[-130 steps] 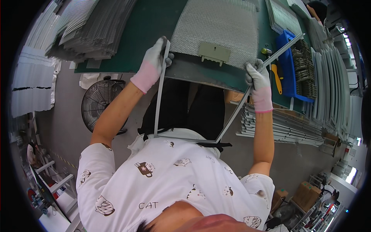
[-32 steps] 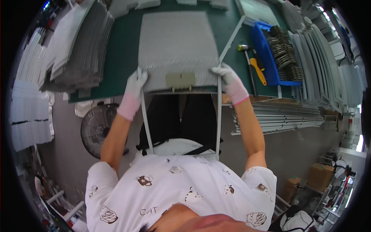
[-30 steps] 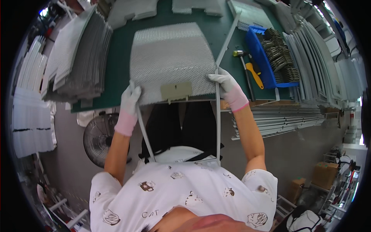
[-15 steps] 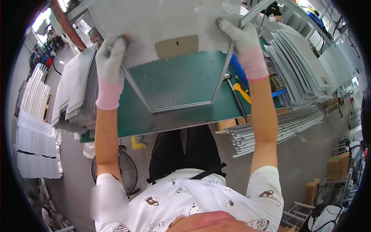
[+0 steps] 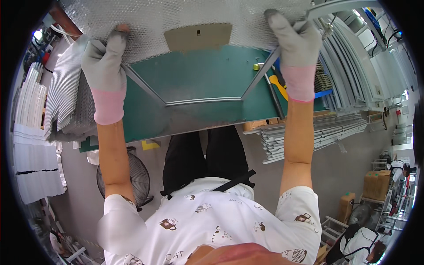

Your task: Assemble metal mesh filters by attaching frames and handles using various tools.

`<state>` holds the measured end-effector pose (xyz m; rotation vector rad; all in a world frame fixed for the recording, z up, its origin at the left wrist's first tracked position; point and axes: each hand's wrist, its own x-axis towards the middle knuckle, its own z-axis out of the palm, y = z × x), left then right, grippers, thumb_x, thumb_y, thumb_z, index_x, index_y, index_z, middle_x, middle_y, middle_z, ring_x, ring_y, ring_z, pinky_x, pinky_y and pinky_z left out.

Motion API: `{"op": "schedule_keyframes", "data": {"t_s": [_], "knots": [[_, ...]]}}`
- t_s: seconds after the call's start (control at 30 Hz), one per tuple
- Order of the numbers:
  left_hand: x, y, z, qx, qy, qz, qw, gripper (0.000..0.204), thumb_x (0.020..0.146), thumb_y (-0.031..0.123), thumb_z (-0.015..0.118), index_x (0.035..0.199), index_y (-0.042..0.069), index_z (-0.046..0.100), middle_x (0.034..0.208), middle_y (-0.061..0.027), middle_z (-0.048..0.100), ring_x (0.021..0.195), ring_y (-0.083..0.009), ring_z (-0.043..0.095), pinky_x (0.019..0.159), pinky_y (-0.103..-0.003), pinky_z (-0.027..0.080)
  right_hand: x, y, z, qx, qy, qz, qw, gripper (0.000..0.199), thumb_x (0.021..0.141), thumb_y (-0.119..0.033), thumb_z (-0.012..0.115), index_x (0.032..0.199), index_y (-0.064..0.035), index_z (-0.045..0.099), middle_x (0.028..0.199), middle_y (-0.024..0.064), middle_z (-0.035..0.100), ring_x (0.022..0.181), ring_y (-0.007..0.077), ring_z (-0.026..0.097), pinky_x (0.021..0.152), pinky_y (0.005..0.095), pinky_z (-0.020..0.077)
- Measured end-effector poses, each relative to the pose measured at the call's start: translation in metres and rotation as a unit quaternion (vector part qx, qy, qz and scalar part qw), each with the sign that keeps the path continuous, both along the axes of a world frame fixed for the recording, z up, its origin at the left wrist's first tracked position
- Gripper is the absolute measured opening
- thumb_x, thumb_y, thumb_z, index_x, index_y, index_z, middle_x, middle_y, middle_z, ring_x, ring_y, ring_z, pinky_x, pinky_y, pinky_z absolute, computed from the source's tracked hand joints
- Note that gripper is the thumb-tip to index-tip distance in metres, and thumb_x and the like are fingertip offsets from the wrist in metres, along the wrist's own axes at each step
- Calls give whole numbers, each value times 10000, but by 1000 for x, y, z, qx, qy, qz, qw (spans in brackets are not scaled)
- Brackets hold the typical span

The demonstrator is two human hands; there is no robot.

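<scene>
Both arms up, lifting a framed mesh panel (image 5: 185, 17) off the green work table (image 5: 198, 79). Left hand (image 5: 106, 66), grey glove with pink cuff, fingers curled tight over the panel's left side rail. Right hand (image 5: 297, 48), same glove, clamped on the right side rail. Panel raised above the table and tilted toward the camera, top part cut off by the upper edge of view; long axis cannot tell, since only the lower part shows. Thin grey frame rails run down from each hand and meet a bottom rail (image 5: 204, 101) lying left-right over the table. Tan tag (image 5: 198, 36) centred on the mesh near its lower edge. Yellow-handled tool (image 5: 278, 85) on the table just right of the frame. Stacks of grey panels (image 5: 66, 101) to the left, metal strips (image 5: 318, 130) piled lower right, floor fan (image 5: 132, 176) under the table edge
</scene>
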<state>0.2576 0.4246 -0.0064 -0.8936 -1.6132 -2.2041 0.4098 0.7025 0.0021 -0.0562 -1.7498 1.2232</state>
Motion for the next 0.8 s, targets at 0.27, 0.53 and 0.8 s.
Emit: {"op": "schedule_keyframes", "data": {"t_s": [0.27, 0.53, 0.8], "knots": [[13, -8, -19, -26, -2, -68, 997, 216, 864, 110, 668, 1009, -48, 637, 896, -10, 619, 769, -64, 512, 709, -213, 410, 12, -21, 4, -19, -35, 80, 996, 422, 798, -301, 754, 988, 53, 626, 839, 45, 650, 755, 73, 560, 683, 227, 463], [22, 6, 33, -73, 58, 61, 994, 249, 890, 227, 638, 988, -1, 646, 682, 63, 464, 617, -32, 365, 566, -191, 294, 2, -29, 27, -8, -1, 18, 1000, 419, 809, -308, 736, 971, 53, 601, 793, 13, 606, 717, 62, 517, 646, 210, 431], [8, -6, 19, -76, 99, 61, 990, 320, 876, 291, 676, 986, -8, 649, 716, 54, 527, 609, -31, 363, 556, -196, 303, -1, -12, 8, -56, 49, 3, 997, 421, 761, -344, 788, 787, 1, 548, 690, -23, 495, 636, 48, 424, 565, 198, 369]]}}
